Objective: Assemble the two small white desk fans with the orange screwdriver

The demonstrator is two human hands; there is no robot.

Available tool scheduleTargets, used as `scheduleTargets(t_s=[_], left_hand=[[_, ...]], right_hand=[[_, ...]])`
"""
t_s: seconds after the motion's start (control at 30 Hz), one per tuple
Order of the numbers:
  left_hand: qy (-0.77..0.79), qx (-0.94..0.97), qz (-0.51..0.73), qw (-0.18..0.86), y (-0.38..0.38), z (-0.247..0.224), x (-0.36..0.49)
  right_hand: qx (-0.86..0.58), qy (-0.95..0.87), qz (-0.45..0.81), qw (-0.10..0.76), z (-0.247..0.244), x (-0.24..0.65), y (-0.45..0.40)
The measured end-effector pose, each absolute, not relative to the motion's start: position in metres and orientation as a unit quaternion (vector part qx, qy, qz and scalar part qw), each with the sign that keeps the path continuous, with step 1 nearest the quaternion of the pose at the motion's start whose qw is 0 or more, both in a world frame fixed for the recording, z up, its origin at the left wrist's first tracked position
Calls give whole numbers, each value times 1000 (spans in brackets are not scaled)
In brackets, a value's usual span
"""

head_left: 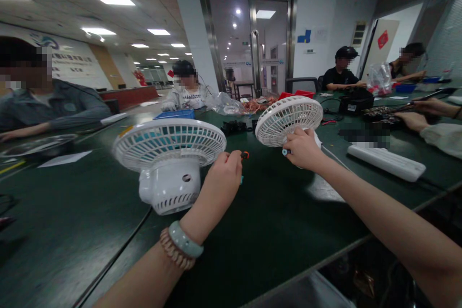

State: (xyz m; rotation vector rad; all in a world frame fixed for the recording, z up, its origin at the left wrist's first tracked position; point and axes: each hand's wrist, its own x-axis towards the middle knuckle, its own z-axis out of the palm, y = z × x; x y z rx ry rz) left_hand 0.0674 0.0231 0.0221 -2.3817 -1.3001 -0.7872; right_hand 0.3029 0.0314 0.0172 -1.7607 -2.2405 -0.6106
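Observation:
My left hand (224,173) is closed, with a small black-and-orange end (245,155) poking out past the fingertips. A bit of teal shows below the fingers; the rest of what I hold is hidden. Just left of this hand, a white fan (173,178) stands with its back toward me, teal blades behind its round grille. My right hand (303,149) is closed at the back of a second white fan (285,118), whose grille tilts up. From under its fingers sticks a light-blue round end (286,152) of something mostly covered.
A white power strip (386,161) lies on the green table (274,231) at right. Behind the fans are a blue tray (175,114), red trays (298,95), clear plastic bags and copper-coloured wire (258,105). A black cable runs toward me. Several people sit around the table.

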Motion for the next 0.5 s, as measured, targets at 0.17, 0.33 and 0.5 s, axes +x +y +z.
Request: scheduleTargets(t_s=[0.17,0.33,0.5], left_hand=[[-455,-793,-390,114,22,35,61],[-462,-784,-413,35,22,31,58],[-453,-794,-406,-9,21,22,62]], right_hand=[[-602,-762,-210,115,17,302,32],[-600,-764,-207,117,16,303,31],[-605,-761,-206,108,17,302,31]])
